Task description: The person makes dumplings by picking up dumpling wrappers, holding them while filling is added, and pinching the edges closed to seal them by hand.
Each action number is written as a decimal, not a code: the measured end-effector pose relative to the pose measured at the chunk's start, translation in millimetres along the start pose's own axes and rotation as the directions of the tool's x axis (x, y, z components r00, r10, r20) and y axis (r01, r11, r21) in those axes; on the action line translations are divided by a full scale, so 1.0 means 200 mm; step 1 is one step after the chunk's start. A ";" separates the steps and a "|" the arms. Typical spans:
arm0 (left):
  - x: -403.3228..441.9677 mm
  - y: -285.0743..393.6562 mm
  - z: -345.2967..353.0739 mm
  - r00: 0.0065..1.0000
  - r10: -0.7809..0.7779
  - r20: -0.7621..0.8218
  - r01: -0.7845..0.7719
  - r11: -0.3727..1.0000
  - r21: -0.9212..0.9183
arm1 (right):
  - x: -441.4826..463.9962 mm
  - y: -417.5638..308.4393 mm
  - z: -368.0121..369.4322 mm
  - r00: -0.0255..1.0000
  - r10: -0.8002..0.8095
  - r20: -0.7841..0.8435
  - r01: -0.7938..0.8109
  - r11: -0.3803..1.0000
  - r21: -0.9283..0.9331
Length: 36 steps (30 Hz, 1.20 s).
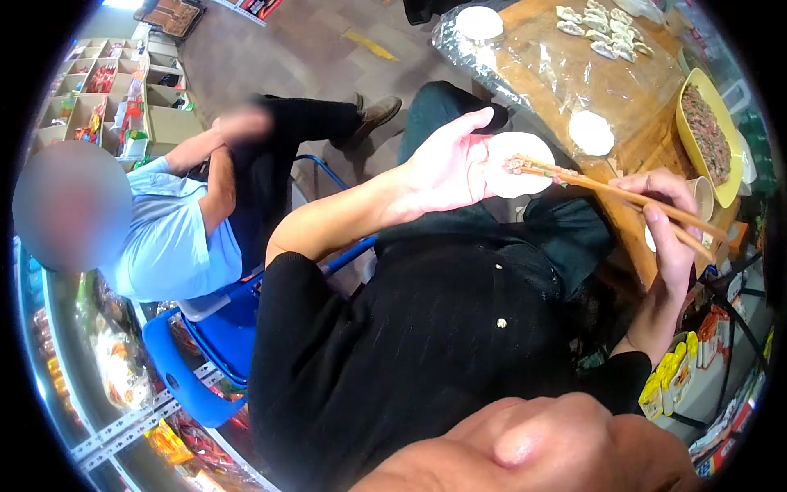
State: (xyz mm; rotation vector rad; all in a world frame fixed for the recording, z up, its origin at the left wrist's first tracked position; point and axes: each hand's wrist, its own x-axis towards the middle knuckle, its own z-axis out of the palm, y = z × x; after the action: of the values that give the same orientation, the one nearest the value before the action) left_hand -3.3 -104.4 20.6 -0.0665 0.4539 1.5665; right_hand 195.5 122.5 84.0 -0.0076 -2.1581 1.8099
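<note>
My left hand is palm up with its thumb stretched out, and a round white dough wrapper lies on its fingers. My right hand grips a pair of wooden chopsticks. Their tips touch a small lump of meat filling on the wrapper. Past my right hand, a yellow bowl holds more minced filling. Two more pale round pieces, a near one and a far one, rest on the plastic-covered table.
Several folded dumplings sit on the wooden table at the far side. A paper cup stands beside my right hand. To the left, a person in a light blue shirt sits on a blue chair, near store shelves.
</note>
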 end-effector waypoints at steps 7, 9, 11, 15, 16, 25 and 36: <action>-0.01 -0.03 -0.03 0.999 0.007 0.031 -0.004 0.996 -0.089 | 0.00 0.03 -0.07 0.999 0.045 0.013 -0.045 0.999 -0.015; 0.00 -0.03 -0.07 0.990 -0.015 0.143 0.039 0.986 -0.163 | -0.02 0.05 -0.11 0.998 0.057 -0.035 -0.058 0.998 -0.022; 0.00 -0.04 -0.03 0.983 0.001 0.186 0.028 0.988 -0.152 | -0.03 0.06 -0.15 0.998 0.010 -0.060 -0.017 0.994 -0.104; 0.01 -0.05 -0.05 0.964 0.066 0.256 -0.034 0.991 -0.129 | 0.00 0.02 -0.13 0.993 -0.115 -0.036 0.103 0.966 -0.237; -0.01 -0.05 -0.03 0.970 0.084 0.226 -0.059 0.992 -0.116 | -0.01 0.01 -0.10 0.990 -0.119 -0.073 0.101 0.971 -0.215; -0.04 -0.05 0.01 0.951 0.175 0.256 -0.163 0.984 -0.067 | -0.03 -0.03 -0.04 0.969 -0.216 -0.118 0.188 0.959 -0.213; 0.14 -0.05 -0.02 0.999 0.038 0.012 -0.037 0.998 -0.049 | -0.10 -0.05 -0.25 0.890 0.040 -0.455 0.009 0.994 0.107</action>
State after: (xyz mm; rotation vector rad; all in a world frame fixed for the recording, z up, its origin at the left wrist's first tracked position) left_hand 3.7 -79.3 5.8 -0.0862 0.4092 1.6142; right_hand 228.6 164.3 96.2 -0.3894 -1.7323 1.7171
